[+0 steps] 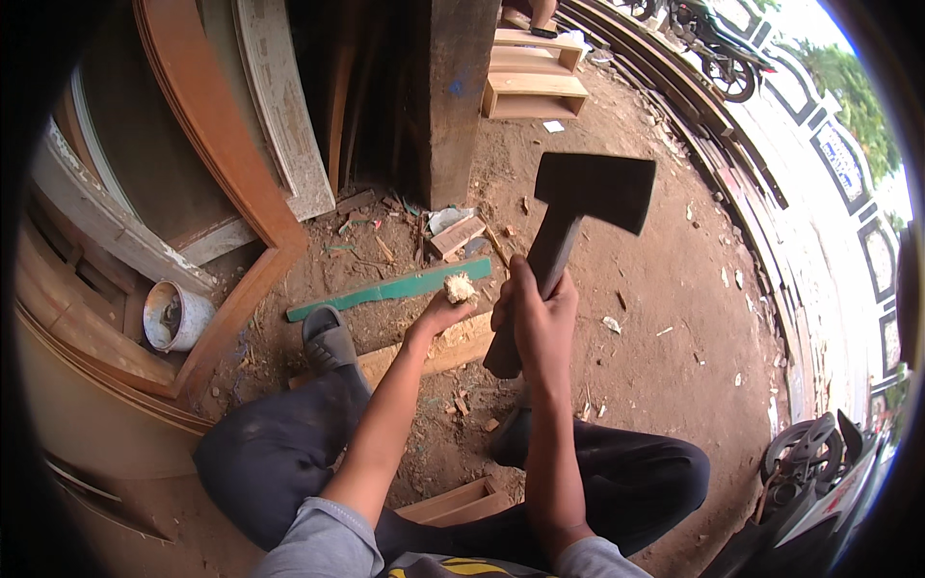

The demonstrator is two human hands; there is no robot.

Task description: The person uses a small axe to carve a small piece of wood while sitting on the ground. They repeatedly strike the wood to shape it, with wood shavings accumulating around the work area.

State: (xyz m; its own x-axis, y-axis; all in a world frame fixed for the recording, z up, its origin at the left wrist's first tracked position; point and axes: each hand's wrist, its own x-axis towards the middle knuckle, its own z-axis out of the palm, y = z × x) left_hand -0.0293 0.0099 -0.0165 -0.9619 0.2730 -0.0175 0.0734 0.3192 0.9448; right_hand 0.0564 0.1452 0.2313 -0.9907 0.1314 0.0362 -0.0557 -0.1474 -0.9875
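Gripping a dark, broad-bladed metal hatchet (595, 191), upper centre, in right hand (542, 323) and pale, frayed-topped wooden shaft (460, 288), mid-frame, in left hand (442, 314), risking injury there from any glancing swing.

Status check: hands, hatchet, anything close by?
Right hand gripping hatchet by the handle. Left hand holding frayed-ended wood piece. Green strip lying close by.

A: And it's an open-air woodwkg yard, defo! Dirt grnd (665, 318), wood scraps (459, 236) by the foot of the big post (461, 106).
B: Yep, old wdn frames (202, 116) L of that post, open wdn boxes (535, 85) just R...
A: ...long planks (674, 87) further R of it, m'bike (708, 40) parked beyond, axe (595, 186) this side!
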